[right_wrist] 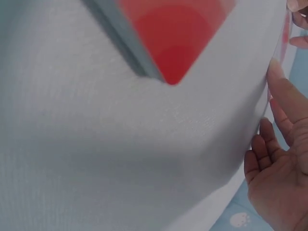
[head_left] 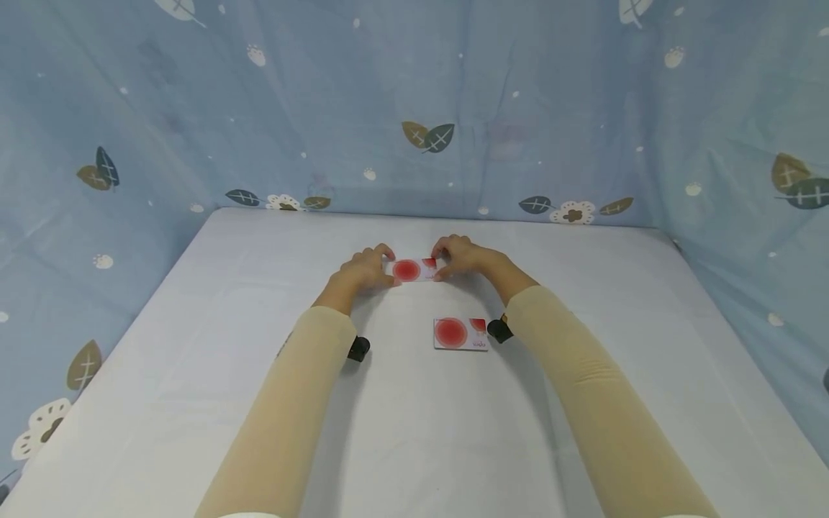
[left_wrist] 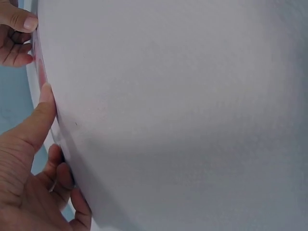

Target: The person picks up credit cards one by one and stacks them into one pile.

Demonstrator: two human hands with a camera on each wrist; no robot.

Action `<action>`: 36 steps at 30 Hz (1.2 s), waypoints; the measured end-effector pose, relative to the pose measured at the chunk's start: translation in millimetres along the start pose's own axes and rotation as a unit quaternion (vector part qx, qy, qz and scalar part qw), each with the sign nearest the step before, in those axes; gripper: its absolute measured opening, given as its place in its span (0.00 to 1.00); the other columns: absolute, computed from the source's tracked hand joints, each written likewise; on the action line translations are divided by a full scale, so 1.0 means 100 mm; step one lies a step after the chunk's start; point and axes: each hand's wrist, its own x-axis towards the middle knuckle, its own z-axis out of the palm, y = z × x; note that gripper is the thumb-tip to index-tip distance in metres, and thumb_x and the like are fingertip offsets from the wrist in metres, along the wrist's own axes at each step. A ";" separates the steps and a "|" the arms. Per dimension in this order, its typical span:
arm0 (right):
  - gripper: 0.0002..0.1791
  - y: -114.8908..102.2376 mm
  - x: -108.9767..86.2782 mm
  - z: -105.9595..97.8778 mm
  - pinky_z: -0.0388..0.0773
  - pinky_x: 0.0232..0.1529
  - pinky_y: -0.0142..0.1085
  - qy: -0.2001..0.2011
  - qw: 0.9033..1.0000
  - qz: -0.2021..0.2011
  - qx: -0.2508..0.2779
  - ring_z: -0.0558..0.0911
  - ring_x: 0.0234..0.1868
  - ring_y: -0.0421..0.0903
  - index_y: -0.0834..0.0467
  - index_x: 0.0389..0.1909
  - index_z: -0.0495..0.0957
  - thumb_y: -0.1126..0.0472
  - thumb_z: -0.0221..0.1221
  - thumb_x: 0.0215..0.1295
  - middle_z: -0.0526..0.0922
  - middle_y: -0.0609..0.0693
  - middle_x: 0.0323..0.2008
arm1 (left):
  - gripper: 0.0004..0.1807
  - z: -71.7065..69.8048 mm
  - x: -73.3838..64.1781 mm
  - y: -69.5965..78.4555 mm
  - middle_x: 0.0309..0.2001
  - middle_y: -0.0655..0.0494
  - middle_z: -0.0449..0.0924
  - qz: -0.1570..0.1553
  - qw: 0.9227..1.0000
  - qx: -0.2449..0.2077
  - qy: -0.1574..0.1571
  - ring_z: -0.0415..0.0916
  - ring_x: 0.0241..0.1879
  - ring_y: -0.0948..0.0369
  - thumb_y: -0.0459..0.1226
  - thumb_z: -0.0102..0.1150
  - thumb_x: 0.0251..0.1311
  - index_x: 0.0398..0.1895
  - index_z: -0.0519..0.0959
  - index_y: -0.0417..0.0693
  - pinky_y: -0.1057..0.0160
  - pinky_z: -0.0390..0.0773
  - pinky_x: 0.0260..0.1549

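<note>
Toward the back of the white table lies a flat white card (head_left: 414, 270) with a large red circle and a smaller red patch at one corner. My left hand (head_left: 366, 267) holds its left end, thumb along the near edge and index finger at the far edge. At the right end, my right hand (head_left: 461, 255) pinches it the same way. Its middle shows between the hands. Closer to me, a stack of similar red-and-white cards (head_left: 460, 334) rests flat on the table, and its layered edge shows at the corner of the stack (right_wrist: 175, 53) in the right wrist view.
The smooth white tabletop (head_left: 414, 432) extends around both card groups. A blue curtain (head_left: 363, 86) with leaf prints hangs behind the table and along both sides. Dark wrist cameras sit under both beige sleeves, the right camera (head_left: 499, 331) close beside the stack.
</note>
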 end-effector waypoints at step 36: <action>0.28 -0.13 0.00 -0.04 0.67 0.57 0.41 -0.029 0.999 0.039 -0.010 0.64 0.55 0.49 0.60 0.54 0.71 0.57 0.68 0.54 0.72 0.54 0.50 | 0.30 -0.01 0.03 0.00 0.60 0.44 0.66 0.004 1.000 0.000 -0.004 0.62 0.60 0.46 0.46 0.64 0.56 0.62 0.64 0.58 0.41 0.62 0.56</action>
